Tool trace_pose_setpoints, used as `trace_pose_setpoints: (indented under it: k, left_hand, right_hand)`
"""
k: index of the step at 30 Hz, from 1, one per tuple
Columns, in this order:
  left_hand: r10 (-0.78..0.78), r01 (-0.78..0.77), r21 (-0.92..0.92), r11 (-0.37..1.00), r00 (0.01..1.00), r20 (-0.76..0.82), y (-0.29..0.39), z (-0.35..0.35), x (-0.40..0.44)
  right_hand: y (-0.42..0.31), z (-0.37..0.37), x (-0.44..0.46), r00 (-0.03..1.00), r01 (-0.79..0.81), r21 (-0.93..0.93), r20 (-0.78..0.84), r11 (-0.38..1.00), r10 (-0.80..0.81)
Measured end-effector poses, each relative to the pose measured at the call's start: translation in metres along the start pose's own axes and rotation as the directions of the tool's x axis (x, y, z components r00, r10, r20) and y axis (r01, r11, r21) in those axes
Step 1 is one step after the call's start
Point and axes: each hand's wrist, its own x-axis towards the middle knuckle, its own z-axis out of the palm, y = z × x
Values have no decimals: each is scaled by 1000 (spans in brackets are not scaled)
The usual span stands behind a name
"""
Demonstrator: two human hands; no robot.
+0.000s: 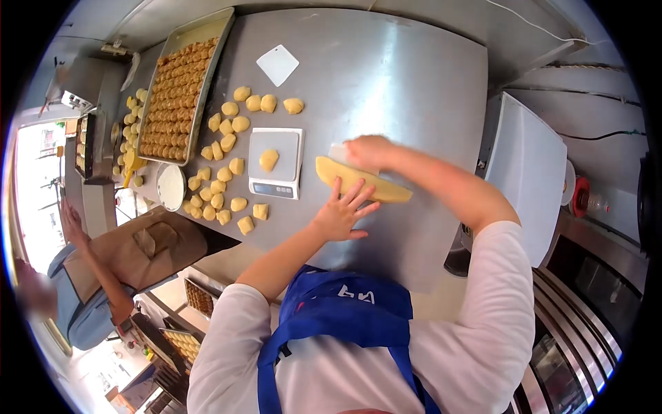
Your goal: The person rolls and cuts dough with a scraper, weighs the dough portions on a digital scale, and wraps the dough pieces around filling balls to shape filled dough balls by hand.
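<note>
A long, pale yellow roll of dough [341, 171] lies on the metal table in front of me. My left hand [343, 214] rests on its near side, fingers spread. On the far side of the roll, my right hand [369, 152] is closed on a white dough scraper [338, 152], mostly covered by the fingers. Left of the roll stands a white kitchen scale [295, 165] with one lump of dough [269, 159] on its plate. Several cut dough pieces [218, 187] are scattered to the left of and behind the scale.
Another white scraper [278, 65] lies farther back on the metal table [427, 90]. At the left are a tray [225, 52] of brown filling balls and a white round bowl [171, 187]. A co-worker in a brown apron [152, 241] stands left. A white panel [527, 172] borders the right.
</note>
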Motion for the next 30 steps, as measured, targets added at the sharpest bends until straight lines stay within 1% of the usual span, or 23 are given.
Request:
trace_pose_setpoints:
  k: [3, 4, 5, 6, 7, 9, 10, 11, 12, 14, 16, 17, 19, 20, 21, 22, 24, 25, 26, 27, 28, 29, 30]
  left_hand:
    - [27, -31, -60, 998, 998, -59, 7, 3, -5]
    - [-26, 25, -78, 997, 1000, -16, 10, -8, 0]
    - [-82, 85, -94, 992, 996, 32, 12, -16, 3]
    - [-78, 81, -100, 992, 996, 33, 7, -18, 9]
    - [-72, 68, -108, 992, 997, -26, -4, -20, 21]
    - [-50, 39, -114, 993, 994, -94, -24, -20, 40]
    - [-119, 92, -178, 980, 982, -145, -32, -20, 52]
    - [-194, 143, -250, 958, 962, -192, -33, -20, 60]
    - [-190, 134, -258, 957, 960, -207, -28, -20, 58]
    - [-198, 206, -94, 974, 976, 87, -18, -23, 42]
    - [-273, 288, -92, 953, 951, 143, 2, -26, 17]
    - [-241, 252, -60, 966, 960, 143, 12, -28, -2]
    - [-209, 215, -21, 976, 966, 154, 29, -33, -25]
    - [-248, 251, 9, 968, 953, 175, 37, -35, -33]
    - [-284, 281, 39, 959, 940, 192, 44, -37, -37]
    - [-276, 274, 40, 961, 941, 195, 42, -45, -30]
    - [-428, 502, -129, 856, 825, 370, 23, -58, 1]
    - [-414, 489, -135, 862, 832, 370, 6, -41, 1]
    - [-307, 345, -195, 918, 930, 202, -15, -9, -4]
    - [-193, 192, -234, 953, 981, 21, -23, 10, -9]
    - [-193, 190, -248, 950, 981, 15, -13, 9, -16]
    - [-212, 224, -155, 962, 973, 85, 0, 0, -28]
    - [-234, 245, -57, 968, 959, 159, 14, -5, -42]
  right_hand:
    - [8, -5, -11, 998, -30, 21, -60, 999, 31]
    - [44, -9, -4, 969, -94, 112, -218, 989, 117]
    - [79, -30, -9, 925, -109, 272, -325, 956, 198]
    - [124, -47, -20, 902, -149, 322, -343, 935, 262]
    - [144, -66, -43, 853, -268, 462, -294, 845, 431]
    - [157, -52, -78, 815, -319, 425, -334, 847, 474]
    - [154, -49, -91, 777, -365, 379, -379, 850, 503]
    - [142, -29, -92, 856, -354, 262, -296, 898, 423]
    - [115, -3, -86, 919, -321, 144, -190, 936, 345]
    - [54, 46, -79, 941, -214, 137, -238, 967, 242]
    - [6, 40, -77, 905, -388, 164, -119, 907, 408]
    - [1, 41, -72, 914, -371, 165, -111, 914, 391]
    - [-11, 26, -60, 898, -272, 74, -340, 959, 281]
    - [-23, 12, -55, 865, -383, 98, -310, 918, 394]
    - [-32, 11, -52, 819, -368, -86, -500, 926, 280]
    - [-43, 18, -47, 815, -374, -80, -503, 924, 287]
    - [-66, 38, -36, 556, -448, -45, -796, 893, 239]
    - [-79, 49, -37, 646, -434, 35, -685, 900, 338]
    - [-93, 63, -42, 721, -429, 119, -552, 895, 419]
    - [-95, 97, -45, 683, -464, 36, -621, 885, 384]
    - [-104, 120, -60, 694, -488, 38, -589, 872, 414]
    - [-115, 138, -74, 701, -509, 42, -560, 860, 442]
    - [-125, 154, -85, 704, -452, 18, -607, 892, 369]
